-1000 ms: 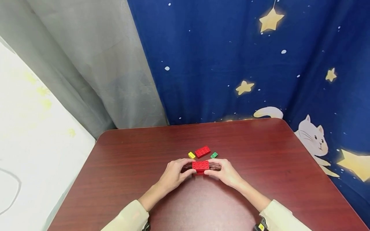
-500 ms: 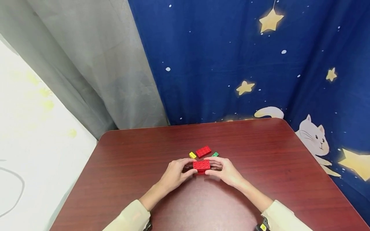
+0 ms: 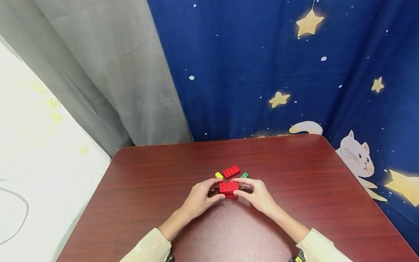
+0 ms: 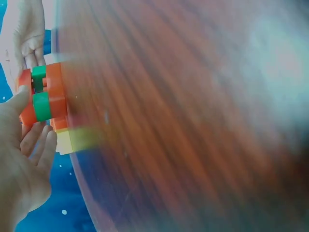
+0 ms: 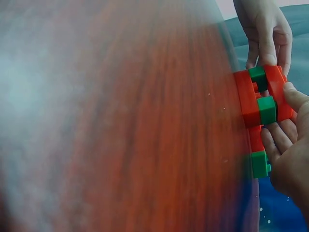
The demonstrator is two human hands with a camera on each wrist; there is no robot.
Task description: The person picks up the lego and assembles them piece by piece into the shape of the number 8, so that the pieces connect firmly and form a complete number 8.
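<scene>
In the head view an upper red toy brick (image 3: 228, 187) sits over a lower red brick (image 3: 231, 197), mostly hidden beneath it. Two small green bricks (image 5: 267, 110) stand between them with a gap, as the right wrist view shows. My left hand (image 3: 198, 198) pinches the upper brick's left end between thumb and fingers. At its right end my right hand (image 3: 258, 196) does the same, thumb on the near side. In the left wrist view the lower brick (image 4: 57, 92) rests on the table.
Just behind the stack lie another red brick (image 3: 231, 171), a small yellow brick (image 3: 219, 175) and a small green brick (image 3: 244, 175). The brown table (image 3: 163, 163) ends at a rounded far edge, with grey and blue curtains (image 3: 245, 72) beyond.
My right thumb and index finger have shifted slightly further over the upper red brick's end. The left hand and the bricks stay nearly in place.
</scene>
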